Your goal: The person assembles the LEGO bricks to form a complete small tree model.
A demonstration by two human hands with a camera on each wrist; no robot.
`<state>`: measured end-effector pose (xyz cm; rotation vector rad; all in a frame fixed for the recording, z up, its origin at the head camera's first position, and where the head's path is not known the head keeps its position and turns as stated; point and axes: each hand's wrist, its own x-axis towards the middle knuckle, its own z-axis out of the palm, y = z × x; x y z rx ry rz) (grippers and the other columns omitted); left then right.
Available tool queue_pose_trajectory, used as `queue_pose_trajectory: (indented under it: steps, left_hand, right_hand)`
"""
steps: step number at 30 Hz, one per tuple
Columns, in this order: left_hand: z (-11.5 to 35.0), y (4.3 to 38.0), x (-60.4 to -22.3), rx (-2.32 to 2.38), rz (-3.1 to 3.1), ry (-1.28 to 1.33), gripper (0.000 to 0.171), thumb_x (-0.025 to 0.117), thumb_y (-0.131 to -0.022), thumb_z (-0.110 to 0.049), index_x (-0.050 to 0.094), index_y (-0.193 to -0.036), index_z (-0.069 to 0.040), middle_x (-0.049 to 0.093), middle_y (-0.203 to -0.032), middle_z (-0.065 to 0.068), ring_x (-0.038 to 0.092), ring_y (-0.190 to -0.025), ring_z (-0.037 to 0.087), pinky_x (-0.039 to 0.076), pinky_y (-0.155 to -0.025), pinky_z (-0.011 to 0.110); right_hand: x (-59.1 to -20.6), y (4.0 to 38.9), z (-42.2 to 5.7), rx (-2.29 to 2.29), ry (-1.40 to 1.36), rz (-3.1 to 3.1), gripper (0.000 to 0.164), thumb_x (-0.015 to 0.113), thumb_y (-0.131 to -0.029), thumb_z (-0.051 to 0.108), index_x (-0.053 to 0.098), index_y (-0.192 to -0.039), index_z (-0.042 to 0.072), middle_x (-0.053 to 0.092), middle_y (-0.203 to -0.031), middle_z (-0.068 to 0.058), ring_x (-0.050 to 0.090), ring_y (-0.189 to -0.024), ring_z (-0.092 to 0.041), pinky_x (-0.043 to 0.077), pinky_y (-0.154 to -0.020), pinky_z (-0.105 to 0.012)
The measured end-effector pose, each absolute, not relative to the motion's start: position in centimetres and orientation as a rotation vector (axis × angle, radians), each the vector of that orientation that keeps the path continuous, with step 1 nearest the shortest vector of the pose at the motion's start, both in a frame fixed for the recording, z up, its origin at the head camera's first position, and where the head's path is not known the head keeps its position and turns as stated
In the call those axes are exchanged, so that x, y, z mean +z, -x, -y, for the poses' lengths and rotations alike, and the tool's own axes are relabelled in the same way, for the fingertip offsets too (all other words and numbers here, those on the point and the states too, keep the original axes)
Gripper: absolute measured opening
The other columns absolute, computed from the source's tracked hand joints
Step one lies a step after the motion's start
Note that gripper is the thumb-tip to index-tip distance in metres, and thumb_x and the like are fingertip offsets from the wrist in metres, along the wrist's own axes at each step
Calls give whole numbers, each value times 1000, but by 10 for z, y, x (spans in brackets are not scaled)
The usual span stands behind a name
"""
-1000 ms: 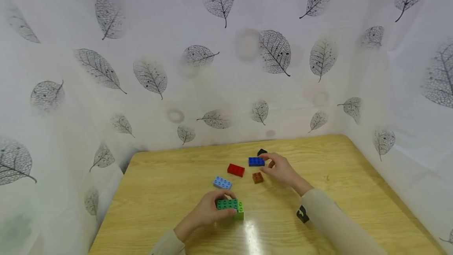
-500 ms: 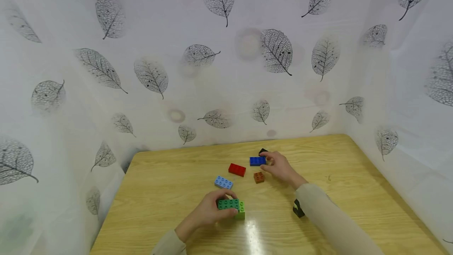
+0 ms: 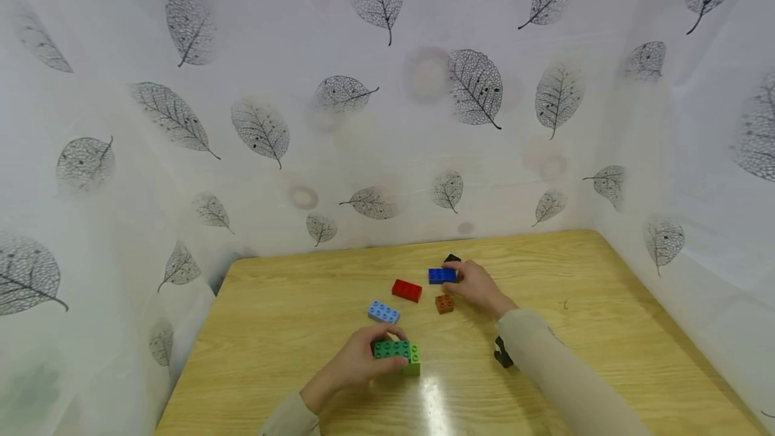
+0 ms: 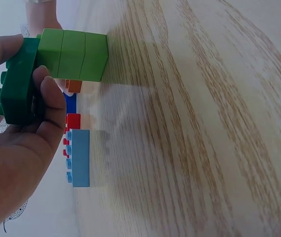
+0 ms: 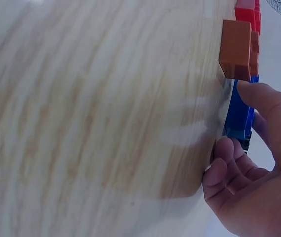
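My left hand [image 3: 357, 358] grips a dark green building brick [image 3: 391, 349], thumb on the near side and fingers on the far side. That brick sits on top of a light green stack [image 4: 73, 54] standing on the table, and juts out to the left of it. My right hand [image 3: 478, 286] pinches the right end of a blue brick [image 3: 441, 276] lying on the table, thumb in front and index finger behind. In the right wrist view the thumb touches the side of the blue brick [image 5: 240, 111], with the other fingers curled beside it.
A brown brick [image 3: 445, 303] lies just in front of the blue one. Left of it are a red brick [image 3: 407, 290] and a light blue brick [image 3: 384, 312]. One black piece [image 3: 451, 258] is behind the blue brick; another black piece [image 3: 502, 354] is partly hidden by the right sleeve.
My right thumb and index finger have drawn closer together on the blue brick, and the right forearm has shifted left over the nearer black piece. The left hand keeps its grip in place.
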<state>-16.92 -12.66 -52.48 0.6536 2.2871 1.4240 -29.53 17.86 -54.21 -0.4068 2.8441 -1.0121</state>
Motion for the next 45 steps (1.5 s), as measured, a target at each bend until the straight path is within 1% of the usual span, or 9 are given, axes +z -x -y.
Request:
queue_pose_trajectory:
  steps: [4, 9, 16, 19, 21, 24, 29, 38, 45]
  left_hand:
    - [127, 169, -525, 1425, -2280, -653, 40, 75, -98, -32, 66, -131, -11, 70, -113, 0, 63, -98, 11, 51, -87, 27]
    - [127, 169, -524, 1413, -2285, -651, 40, 75, -98, -33, 66, -131, -12, 70, -114, -1, 62, -100, 11, 50, -88, 27]
    - [126, 170, -524, 1404, -2281, -638, 40, 75, -98, -34, 66, -131, -13, 70, -115, -1, 62, -102, 12, 50, -89, 28]
    - [126, 170, -525, 1405, -2282, -640, 40, 75, -98, -34, 66, -130, -13, 69, -115, -1, 62, -101, 11, 49, -89, 28]
    - [126, 170, -525, 1408, -2283, -644, 40, 75, -98, -34, 67, -130, -13, 70, -114, -1, 62, -101, 11, 49, -89, 27]
    - [126, 169, -525, 1412, -2283, -652, 39, 75, -98, -34, 67, -130, -14, 70, -114, -1, 62, -100, 11, 49, -89, 27]
    - [127, 169, -523, 1420, -2281, -637, 38, 75, -98, -34, 67, -130, -15, 69, -116, -1, 61, -101, 12, 49, -90, 27]
    - [128, 169, -522, 1408, -2284, -617, 39, 75, -98, -35, 66, -131, -15, 69, -117, 0, 61, -102, 14, 49, -90, 28]
    - [127, 170, -522, 1401, -2287, -632, 37, 75, -98, -35, 67, -130, -18, 69, -116, 0, 62, -101, 13, 49, -89, 28]
  right_hand:
    - [-543, 293, -176, -990, 384, -2882, 51, 78, -95, 26, 65, -140, 4, 65, -102, -13, 54, -84, -22, 46, -73, -36]
    - [-545, 293, -174, -991, 294, -2899, 46, 80, -93, 27, 70, -133, 7, 65, -105, -15, 56, -84, -23, 48, -74, -38]
    - [-545, 294, -177, -1034, 301, -2902, 46, 83, -91, 27, 72, -130, 5, 67, -110, -17, 60, -93, -25, 53, -85, -46]
    - [-543, 291, -179, -1114, 312, -2861, 44, 83, -91, 25, 72, -128, 4, 69, -117, -18, 63, -99, -28, 54, -89, -49]
    - [-541, 289, -180, -1179, 314, -2816, 42, 83, -91, 23, 71, -127, 5, 70, -121, -18, 64, -102, -29, 55, -88, -47]
    - [-535, 286, -182, -1269, 329, -2755, 40, 81, -91, 20, 68, -126, 6, 72, -123, -16, 66, -99, -27, 55, -81, -40]
    - [-522, 282, -181, -1305, 416, -2751, 39, 82, -90, 20, 68, -124, 6, 71, -112, -12, 59, -85, -20, 49, -70, -29]
    - [-501, 264, -180, -1334, 482, -2702, 46, 84, -90, 30, 72, -129, 9, 73, -102, -8, 61, -86, -19, 50, -67, -28]
    - [-494, 247, -180, -1350, 527, -2640, 45, 84, -91, 32, 72, -130, 15, 71, -104, -5, 60, -87, -21, 50, -65, -28]
